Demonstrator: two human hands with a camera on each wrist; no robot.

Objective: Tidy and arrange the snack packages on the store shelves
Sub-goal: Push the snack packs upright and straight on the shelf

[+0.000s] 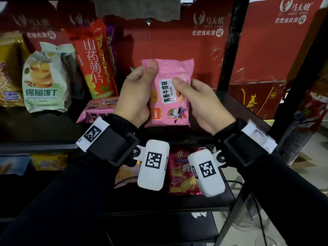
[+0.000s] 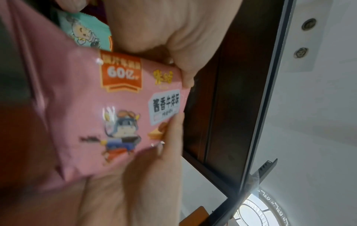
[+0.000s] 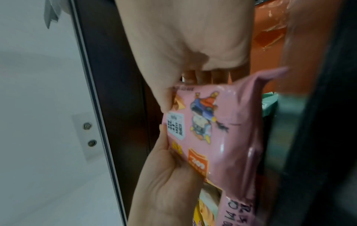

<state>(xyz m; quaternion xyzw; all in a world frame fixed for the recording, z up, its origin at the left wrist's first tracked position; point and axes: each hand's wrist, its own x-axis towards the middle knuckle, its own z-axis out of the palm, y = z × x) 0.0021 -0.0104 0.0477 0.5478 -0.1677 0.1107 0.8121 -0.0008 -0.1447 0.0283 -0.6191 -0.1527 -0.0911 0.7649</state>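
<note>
Store shelving, black metal frame, red branded cardboard behind. You're holding one pink snack pack (image 1: 170, 93) in front of the middle shelf (image 1: 40, 145), clear of the board, print upside down to you.

Left hand (image 1: 135, 96): thumb over the pack's upper left corner, fingers curled round behind the left edge. Right hand (image 1: 204, 102): thumb on the white label, fingers behind the right edge. Both pinching; neither set of fingers is spread.

Around it: second pink pack (image 1: 98, 110) lies flat on the shelf just left of your left wrist. Tall red yam chip bag (image 1: 94, 59) stands leaning behind that, white-green bag (image 1: 44, 80) further left. Chip bag (image 1: 181, 173) on the shelf below, partly hidden by the wrist cameras. Wrist views show a teal pack (image 2: 85, 32) behind the pink one.

Handling, my read: pillow pack, light, soft film, air-filled, glossy so likely a bit slippery. Contents probably brittle, so don't squeeze the middle. Grip by the side edges or the crimped end seals; the seals are flat and stiff enough for a pinch. It won't stand reliably on its own seal, so lean it on a neighbour or lay it flat on the other pink one. Flip it first if you want the label readable.
</note>
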